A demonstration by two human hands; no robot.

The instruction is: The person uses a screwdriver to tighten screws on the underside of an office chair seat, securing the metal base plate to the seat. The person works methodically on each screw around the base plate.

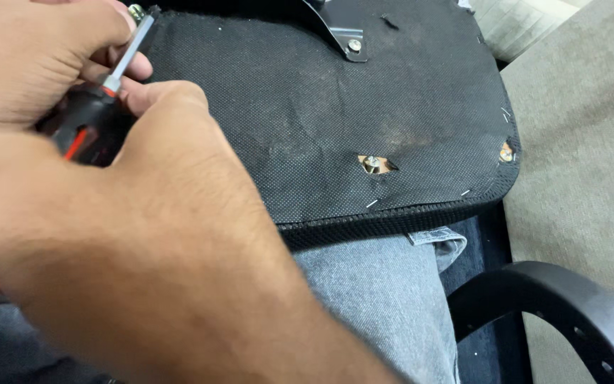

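**Head view: screwdriver set to a bolt at the seat's far-left corner**

Head camera looking down on an upturned chair seat (335, 107), its black fabric underside facing up and its near edge propped on a knee in grey jeans (385, 299), probably to keep the panel steady. Right hand (158, 213) wrapped firmly around the black-and-red handle of a screwdriver (97, 114), fingers curled shut on it, forearm filling the lower left. Left hand (30, 50) at the upper left, thumb and fingertips pinched on the steel shaft near the handle, seemingly to guide the tip. Shaft slanting up and away toward a brass-coloured bolt head (136, 11) at the seat's far-left corner; whether the tip sits in the bolt cannot be told.

Elsewhere on the underside: a grey metal bracket (342, 28) bolted at the far edge, a torn hole showing another fastener (374, 165) near the middle right, one more (507, 151) at the near-right corner. Curved black armrest (556, 306) at lower right, over beige carpet (591, 142).
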